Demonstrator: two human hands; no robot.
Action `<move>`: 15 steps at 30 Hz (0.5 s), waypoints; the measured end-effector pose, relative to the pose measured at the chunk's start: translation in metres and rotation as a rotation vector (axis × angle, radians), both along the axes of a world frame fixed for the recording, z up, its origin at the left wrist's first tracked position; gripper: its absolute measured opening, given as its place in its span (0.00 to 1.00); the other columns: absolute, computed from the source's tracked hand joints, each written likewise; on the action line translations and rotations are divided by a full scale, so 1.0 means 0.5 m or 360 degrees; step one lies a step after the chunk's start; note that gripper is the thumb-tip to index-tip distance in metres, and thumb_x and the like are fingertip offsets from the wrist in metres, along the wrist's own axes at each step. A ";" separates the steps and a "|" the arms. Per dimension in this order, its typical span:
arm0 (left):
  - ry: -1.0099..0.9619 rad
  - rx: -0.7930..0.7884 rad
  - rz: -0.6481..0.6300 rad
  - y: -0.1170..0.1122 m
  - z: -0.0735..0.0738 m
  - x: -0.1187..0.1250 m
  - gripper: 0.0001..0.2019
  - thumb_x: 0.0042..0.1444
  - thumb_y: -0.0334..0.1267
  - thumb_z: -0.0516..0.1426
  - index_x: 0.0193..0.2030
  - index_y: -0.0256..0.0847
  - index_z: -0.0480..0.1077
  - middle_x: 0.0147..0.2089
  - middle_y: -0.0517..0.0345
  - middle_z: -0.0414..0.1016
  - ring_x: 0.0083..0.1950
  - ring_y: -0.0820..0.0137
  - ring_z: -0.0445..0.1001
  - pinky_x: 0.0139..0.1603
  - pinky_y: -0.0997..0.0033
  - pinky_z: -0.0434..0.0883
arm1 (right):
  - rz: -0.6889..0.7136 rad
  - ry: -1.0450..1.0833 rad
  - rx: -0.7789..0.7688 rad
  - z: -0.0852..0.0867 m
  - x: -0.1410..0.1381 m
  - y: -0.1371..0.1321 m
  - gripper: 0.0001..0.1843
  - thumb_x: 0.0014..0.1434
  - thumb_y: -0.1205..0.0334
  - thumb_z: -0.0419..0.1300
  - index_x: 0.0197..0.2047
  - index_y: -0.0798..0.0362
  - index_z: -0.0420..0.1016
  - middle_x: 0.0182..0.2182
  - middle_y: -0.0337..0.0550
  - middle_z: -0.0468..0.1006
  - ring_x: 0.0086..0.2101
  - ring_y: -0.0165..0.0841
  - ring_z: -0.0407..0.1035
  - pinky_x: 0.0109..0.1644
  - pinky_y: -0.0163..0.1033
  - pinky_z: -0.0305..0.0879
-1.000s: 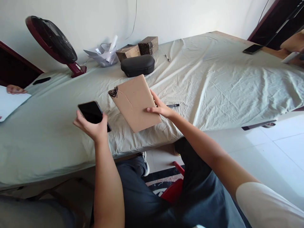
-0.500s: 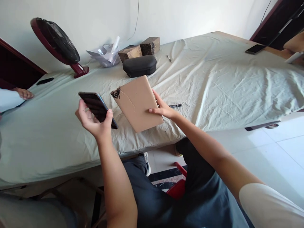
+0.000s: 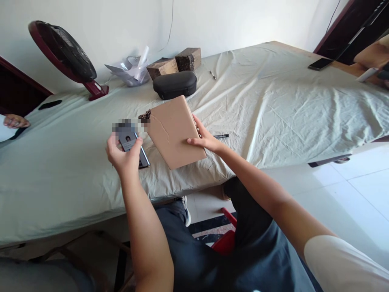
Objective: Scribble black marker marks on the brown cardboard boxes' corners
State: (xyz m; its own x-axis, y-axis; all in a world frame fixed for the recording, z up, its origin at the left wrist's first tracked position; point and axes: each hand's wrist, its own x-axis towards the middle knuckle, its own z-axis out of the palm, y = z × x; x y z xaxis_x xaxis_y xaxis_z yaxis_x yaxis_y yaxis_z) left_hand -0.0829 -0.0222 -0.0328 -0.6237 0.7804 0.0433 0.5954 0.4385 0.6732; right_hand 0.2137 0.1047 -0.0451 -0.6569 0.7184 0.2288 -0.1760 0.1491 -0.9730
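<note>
A smartphone [image 3: 130, 142] with its screen lit is held in my left hand [image 3: 124, 156], fingers along one edge and thumb along the other. Blurred blocks cover the phone's upper part. My right hand [image 3: 204, 138] grips the right edge of a flat tan notebook [image 3: 174, 132], thumb on top and fingers at the side. Black scribble marks its upper left corner, and what look like binding rings show by my fingers. Just behind my right hand a black pen [image 3: 221, 136] lies on the pale cloth.
A covered table [image 3: 75, 182] spans the view. Along its back are a fan [image 3: 65, 52], a plastic basket [image 3: 133, 73], cardboard boxes [image 3: 188, 59] and a black case [image 3: 174, 85]. Another phone [image 3: 320, 64] lies far right. Other people's hands [image 3: 16, 121] appear at both sides.
The phone's screen was dark and is now lit, and my left hand has tilted it and moved slightly right. My right hand keeps its grip on the notebook. The view has shifted a little.
</note>
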 end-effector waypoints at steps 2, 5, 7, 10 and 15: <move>0.0023 -0.0120 0.0181 0.003 -0.023 0.008 0.36 0.55 0.63 0.69 0.61 0.41 0.73 0.60 0.32 0.76 0.73 0.33 0.74 0.56 0.34 0.81 | -0.0019 0.0032 -0.0039 0.002 -0.001 0.001 0.75 0.50 0.37 0.79 0.88 0.37 0.38 0.82 0.48 0.56 0.78 0.60 0.52 0.83 0.74 0.52; 0.0047 -0.0198 0.0342 0.007 -0.048 0.011 0.38 0.51 0.58 0.72 0.62 0.40 0.70 0.63 0.28 0.74 0.73 0.33 0.74 0.61 0.31 0.79 | -0.0019 0.0117 -0.0145 0.004 -0.004 0.000 0.72 0.50 0.37 0.77 0.87 0.36 0.41 0.78 0.48 0.65 0.76 0.58 0.58 0.81 0.74 0.58; 0.0057 -0.0247 0.0482 0.010 -0.059 0.005 0.40 0.47 0.53 0.74 0.63 0.37 0.69 0.66 0.22 0.71 0.73 0.30 0.73 0.65 0.28 0.76 | -0.0023 0.0173 -0.0224 0.006 -0.006 -0.002 0.68 0.52 0.37 0.76 0.86 0.36 0.46 0.74 0.47 0.70 0.74 0.56 0.63 0.79 0.73 0.62; 0.0049 -0.0280 0.0673 0.015 -0.069 -0.007 0.45 0.41 0.46 0.77 0.64 0.35 0.68 0.72 0.14 0.66 0.74 0.24 0.69 0.69 0.18 0.67 | -0.0031 0.0232 -0.0337 0.009 -0.004 -0.008 0.60 0.54 0.37 0.76 0.81 0.39 0.55 0.72 0.49 0.74 0.70 0.55 0.68 0.77 0.68 0.68; 0.0023 -0.0104 0.0681 0.024 -0.066 -0.019 0.47 0.34 0.46 0.79 0.63 0.37 0.72 0.79 0.13 0.60 0.83 0.14 0.48 0.73 0.05 0.41 | -0.0026 0.0244 -0.0526 0.005 -0.004 -0.006 0.51 0.51 0.37 0.77 0.72 0.42 0.63 0.69 0.51 0.77 0.65 0.55 0.75 0.70 0.63 0.77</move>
State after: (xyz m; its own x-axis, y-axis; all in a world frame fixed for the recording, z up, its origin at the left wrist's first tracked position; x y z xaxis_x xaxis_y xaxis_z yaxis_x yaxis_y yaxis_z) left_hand -0.0925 -0.0101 -0.0656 -0.8913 0.4532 0.0134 0.3598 0.6892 0.6289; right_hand 0.2116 0.1015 -0.0426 -0.6208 0.7802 0.0775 -0.3236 -0.1650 -0.9317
